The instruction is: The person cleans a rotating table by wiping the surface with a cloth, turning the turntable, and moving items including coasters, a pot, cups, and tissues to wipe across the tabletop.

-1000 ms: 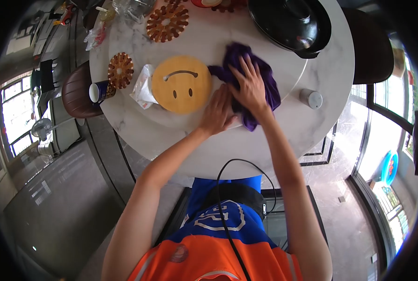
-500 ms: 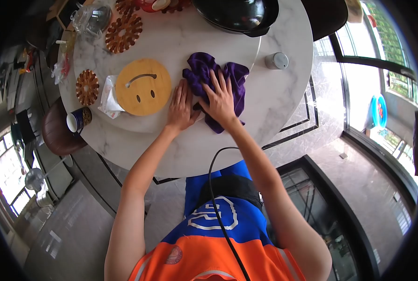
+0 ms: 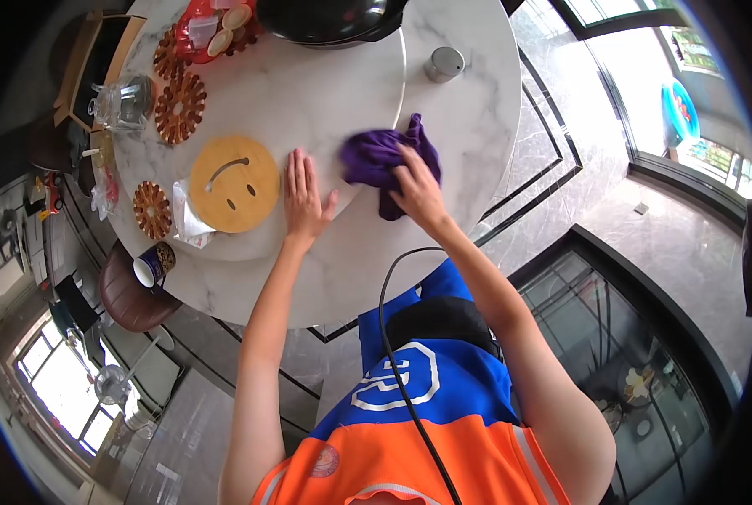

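A crumpled purple cloth (image 3: 367, 157) lies across the edge of the marble turntable (image 3: 308, 101) and the table around it. My right hand (image 3: 418, 192) grips the cloth at its right part, fingers bent into the fabric. Flat on the turntable rests my left hand (image 3: 306, 204), fingers stretched out and holding nothing. Just left of it is a round wooden board (image 3: 254, 206) with a smiley face cut into it, lying over a clear plastic wrapper (image 3: 189, 220).
At the top stands a black pot (image 3: 329, 18), with a grey can (image 3: 445, 64) to its right. Brown slatted trivets (image 3: 180, 108), a glass teapot (image 3: 127, 103) and a red package (image 3: 199, 29) sit on the left. A patterned cup (image 3: 154, 263) lies near the table's left edge.
My right hand has drawn the cloth together and shifted it away from my left hand, which has lost contact with it. The camera view has turned, too.
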A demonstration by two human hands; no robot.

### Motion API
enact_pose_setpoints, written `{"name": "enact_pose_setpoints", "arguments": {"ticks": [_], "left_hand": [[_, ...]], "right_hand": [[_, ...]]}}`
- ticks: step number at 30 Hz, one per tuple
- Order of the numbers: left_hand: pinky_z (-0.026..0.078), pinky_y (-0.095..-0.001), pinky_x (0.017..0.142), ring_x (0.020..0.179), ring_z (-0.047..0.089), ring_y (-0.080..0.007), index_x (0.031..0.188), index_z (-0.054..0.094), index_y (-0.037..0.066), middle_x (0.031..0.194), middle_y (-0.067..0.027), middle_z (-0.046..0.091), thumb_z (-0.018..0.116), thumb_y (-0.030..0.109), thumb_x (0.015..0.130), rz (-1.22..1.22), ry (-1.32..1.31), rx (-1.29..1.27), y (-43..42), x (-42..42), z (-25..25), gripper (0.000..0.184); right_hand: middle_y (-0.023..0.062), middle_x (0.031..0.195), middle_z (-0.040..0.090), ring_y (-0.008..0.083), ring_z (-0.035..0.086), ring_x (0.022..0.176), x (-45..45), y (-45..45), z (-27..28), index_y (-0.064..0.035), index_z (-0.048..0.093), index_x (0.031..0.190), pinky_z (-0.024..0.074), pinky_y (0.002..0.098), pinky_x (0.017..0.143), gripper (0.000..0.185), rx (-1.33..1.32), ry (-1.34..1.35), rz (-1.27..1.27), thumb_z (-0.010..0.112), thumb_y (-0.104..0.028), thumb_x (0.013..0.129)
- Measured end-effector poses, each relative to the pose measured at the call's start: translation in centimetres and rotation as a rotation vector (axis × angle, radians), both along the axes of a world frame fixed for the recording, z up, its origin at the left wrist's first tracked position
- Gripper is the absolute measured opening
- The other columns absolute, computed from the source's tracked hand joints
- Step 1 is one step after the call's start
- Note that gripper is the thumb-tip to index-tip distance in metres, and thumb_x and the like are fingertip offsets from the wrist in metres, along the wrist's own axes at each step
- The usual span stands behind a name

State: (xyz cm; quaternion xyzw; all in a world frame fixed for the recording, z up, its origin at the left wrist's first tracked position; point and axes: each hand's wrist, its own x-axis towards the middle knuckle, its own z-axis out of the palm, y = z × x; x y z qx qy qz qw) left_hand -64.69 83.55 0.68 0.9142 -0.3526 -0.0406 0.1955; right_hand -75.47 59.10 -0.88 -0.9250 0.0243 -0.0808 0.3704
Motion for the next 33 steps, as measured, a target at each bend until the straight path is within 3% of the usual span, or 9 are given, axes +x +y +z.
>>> {"name": "enact_pose_setpoints", "arguments": {"ticks": [4,5,8,10,12,15,20,29,33], "left_hand": [[0.033,-0.0517,0.112,0.133,0.04,-0.0419,0.137,0.052,0.0,0.142,-0.0222,0.043,0.068,0.011,0.079,0.098,-0.027,-0.094,-6.7,-0.1,3.0,0.062],[0.037,-0.0504,0.107,0.126,0.045,-0.0386,0.129,0.058,0.005,0.132,-0.0183,0.048,0.069,0.002,0.073,0.043,-0.076,-0.201,-10.3,0.4,4.0,0.057],[0.042,-0.0485,0.103,0.126,0.047,-0.0418,0.145,0.05,0.016,0.141,-0.0217,0.044,0.079,0.018,0.08,0.008,0.032,-0.351,-21.2,2.4,5.3,0.071],[0.047,-0.0507,0.095,0.12,0.051,-0.0422,0.151,0.039,0.018,0.138,-0.0212,0.045,0.084,0.024,0.077,0.059,0.026,-0.258,-27.3,4.8,5.7,0.087],[0.051,-0.0498,0.088,0.112,0.053,-0.0407,0.146,0.042,0.016,0.13,-0.0182,0.048,0.083,0.02,0.078,0.077,0.157,0.017,-30.7,6.6,4.9,0.079],[0.054,-0.0474,0.087,0.107,0.054,-0.0386,0.127,0.053,0.009,0.121,-0.0164,0.05,0.08,0.011,0.079,0.171,0.129,-0.074,-31.0,7.4,3.8,0.055],[0.051,-0.0441,0.082,0.101,0.055,-0.0348,0.123,0.058,0.003,0.113,-0.015,0.052,0.08,0.008,0.078,0.379,0.136,-0.356,-26.3,2.0,10.0,0.051],[0.05,-0.0432,0.085,0.103,0.057,-0.0316,0.124,0.056,0.004,0.115,-0.0148,0.054,0.08,0.009,0.081,0.635,0.084,-0.309,-25.2,-1.8,15.7,0.05],[0.051,-0.0439,0.085,0.104,0.057,-0.0324,0.125,0.057,0.004,0.114,-0.0139,0.055,0.08,0.011,0.08,0.589,0.109,-0.292,-25.7,-0.3,14.9,0.051]], "right_hand": [[0.0203,0.152,0.04,0.043,0.043,0.136,-2.4,-4.8,0.9,-0.0067,0.059,0.125,0.035,0.051,0.115,0.056,-0.176,0.058,-0.351,0.074,0.0,0.071],[0.0189,0.152,0.04,0.0429,0.041,0.136,-2.3,-6.1,0.6,-0.0151,0.057,0.137,0.0315,0.0552,0.116,0.065,-0.213,0.098,-0.424,0.072,-0.003,0.074],[0.0194,0.155,0.037,0.042,0.035,0.143,0.1,-10.1,0.3,-0.0202,0.053,0.145,0.0283,0.0616,0.115,0.068,-0.203,0.122,-0.489,0.068,-0.005,0.08],[0.0211,0.155,0.037,0.0422,0.032,0.145,3.3,-13.7,-0.6,-0.0184,0.054,0.144,0.0281,0.0639,0.114,0.065,-0.144,0.054,-0.46,0.068,-0.006,0.082],[0.0223,0.153,0.039,0.0419,0.034,0.144,8.0,-17.6,-1.2,-0.0183,0.056,0.141,0.0283,0.0634,0.115,0.061,-0.151,0.01,-0.437,0.068,-0.007,0.082],[0.0187,0.15,0.046,0.0381,0.037,0.143,16.2,-23.6,-2.6,-0.0195,0.06,0.136,0.0284,0.0633,0.115,0.055,-0.17,-0.105,-0.231,0.071,-0.013,0.082],[0.0146,0.147,0.051,0.0351,0.041,0.141,23.8,-22.6,-2.4,-0.0221,0.063,0.133,0.0296,0.0603,0.115,0.052,-0.252,-0.173,0.034,0.073,-0.024,0.081],[0.0233,0.155,0.037,0.0362,0.036,0.145,1.7,-13.3,0.3,-0.014,0.058,0.139,0.0276,0.0535,0.119,0.076,-0.083,0.025,0.476,0.081,-0.026,0.067],[0.0238,0.149,0.044,0.0362,0.047,0.135,4.0,-15.2,-0.6,-0.0122,0.059,0.135,0.0371,0.0485,0.115,0.067,-0.042,0.007,0.497,0.077,-0.019,0.071]]}}
